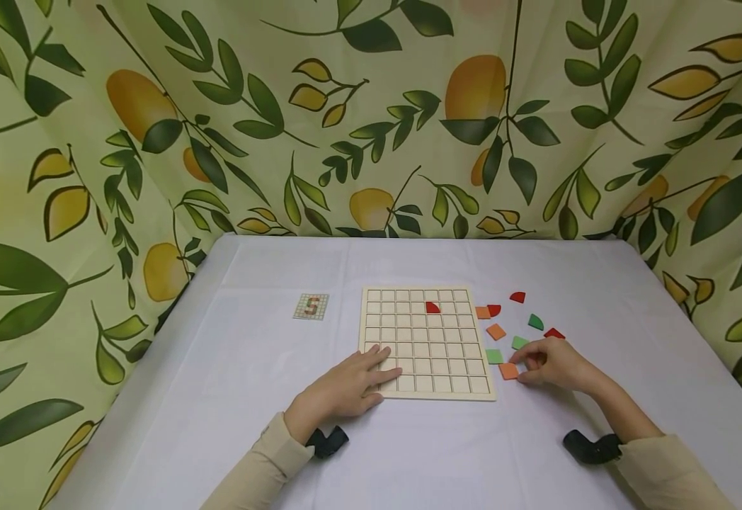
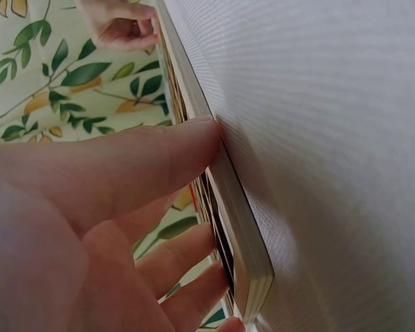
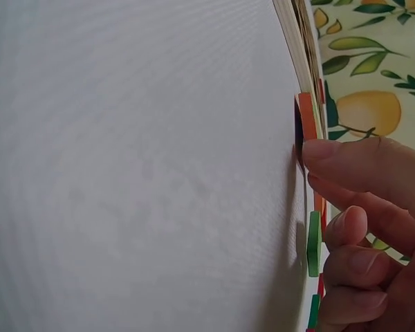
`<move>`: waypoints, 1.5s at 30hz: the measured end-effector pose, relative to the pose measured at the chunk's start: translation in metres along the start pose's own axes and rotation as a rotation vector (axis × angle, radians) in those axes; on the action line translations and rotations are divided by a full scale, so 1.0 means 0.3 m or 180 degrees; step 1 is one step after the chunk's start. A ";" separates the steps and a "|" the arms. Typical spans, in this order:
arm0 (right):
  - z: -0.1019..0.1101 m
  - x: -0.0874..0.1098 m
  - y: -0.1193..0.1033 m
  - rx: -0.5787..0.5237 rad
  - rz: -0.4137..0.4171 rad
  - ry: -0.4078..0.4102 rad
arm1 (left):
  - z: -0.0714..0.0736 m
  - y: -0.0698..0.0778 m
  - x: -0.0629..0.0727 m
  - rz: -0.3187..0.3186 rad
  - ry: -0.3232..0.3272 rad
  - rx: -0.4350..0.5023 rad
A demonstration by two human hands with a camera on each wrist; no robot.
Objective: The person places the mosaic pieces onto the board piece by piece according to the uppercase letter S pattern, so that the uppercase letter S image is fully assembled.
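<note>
A pale wooden grid board (image 1: pixel 435 386) lies on the table, with one red quarter-circle tile (image 1: pixel 432 307) in a cell of its upper part. My left hand (image 1: pixel 347 382) rests spread over the board's lower left corner. Its thumb (image 2: pixel 187 149) touches the front edge in the left wrist view. Just right of the board, my right hand (image 1: pixel 552 363) pinches an orange square tile (image 1: pixel 508 371) between thumb and index finger. The right wrist view shows that orange tile (image 3: pixel 308 116) at the thumb tip, while the other fingers curl in. Close by lies a light green tile (image 1: pixel 494 357).
Several loose tiles lie right of the board, among them an orange square (image 1: pixel 495 331), a dark green quarter circle (image 1: pixel 536 322) and a red one (image 1: pixel 517 297). Left of the board is a small pattern card (image 1: pixel 311 307) with an S-like figure. A leafy curtain (image 1: pixel 371 142) hangs behind the table.
</note>
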State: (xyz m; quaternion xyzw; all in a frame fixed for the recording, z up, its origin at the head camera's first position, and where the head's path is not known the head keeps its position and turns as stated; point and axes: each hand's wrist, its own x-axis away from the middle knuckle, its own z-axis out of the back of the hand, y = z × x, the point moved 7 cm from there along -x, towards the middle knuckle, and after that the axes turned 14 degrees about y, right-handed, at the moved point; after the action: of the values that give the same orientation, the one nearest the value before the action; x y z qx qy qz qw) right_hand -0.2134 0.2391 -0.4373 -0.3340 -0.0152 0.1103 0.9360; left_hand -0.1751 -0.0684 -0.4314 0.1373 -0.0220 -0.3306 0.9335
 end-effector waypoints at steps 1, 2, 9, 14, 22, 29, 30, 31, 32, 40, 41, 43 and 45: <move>0.000 0.000 0.000 -0.0006 0.0010 -0.0006 | 0.001 0.000 0.000 -0.0001 0.0003 -0.0007; 0.000 0.000 0.001 -0.0010 0.0016 -0.0007 | 0.002 0.001 0.000 -0.0003 0.0007 -0.0010; 0.001 -0.001 0.002 -0.0077 0.0059 -0.0043 | -0.001 -0.001 -0.001 0.0006 0.0008 0.0014; 0.009 -0.002 -0.003 -0.0122 0.0103 -0.0046 | -0.004 -0.003 -0.002 0.0034 0.0004 0.0066; 0.033 -0.020 -0.021 -0.0105 0.0328 0.0093 | -0.002 -0.003 -0.001 -0.0016 0.0024 -0.0025; 0.043 -0.032 -0.030 -0.0127 0.0290 0.0146 | -0.001 -0.002 0.000 -0.0044 0.0035 -0.0028; 0.044 -0.033 -0.033 -0.0136 0.0281 0.0149 | -0.001 -0.002 0.000 -0.0052 0.0037 -0.0035; 0.045 -0.035 -0.037 -0.0143 0.0282 0.0153 | -0.001 -0.002 0.000 -0.0059 0.0040 -0.0037; 0.045 -0.037 -0.040 -0.0159 0.0281 0.0155 | -0.001 -0.002 0.000 -0.0064 0.0043 -0.0039; 0.037 -0.062 -0.063 -0.0262 0.0247 0.0191 | -0.006 -0.006 0.000 0.0012 0.0036 0.0002; 0.035 -0.065 -0.065 -0.0265 0.0238 0.0188 | -0.007 -0.007 0.000 0.0026 0.0035 -0.0006; 0.031 -0.071 -0.071 -0.0273 0.0233 0.0182 | -0.010 -0.010 -0.001 0.0048 0.0031 -0.0015; 0.028 -0.076 -0.079 -0.0256 0.0234 0.0181 | -0.012 -0.012 -0.001 0.0047 0.0041 -0.0020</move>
State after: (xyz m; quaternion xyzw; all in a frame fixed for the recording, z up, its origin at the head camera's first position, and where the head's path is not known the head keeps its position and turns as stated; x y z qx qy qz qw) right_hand -0.2319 0.2216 -0.4149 -0.3747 0.0193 0.1343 0.9172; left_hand -0.1772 -0.0701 -0.4358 0.1363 -0.0160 -0.3229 0.9364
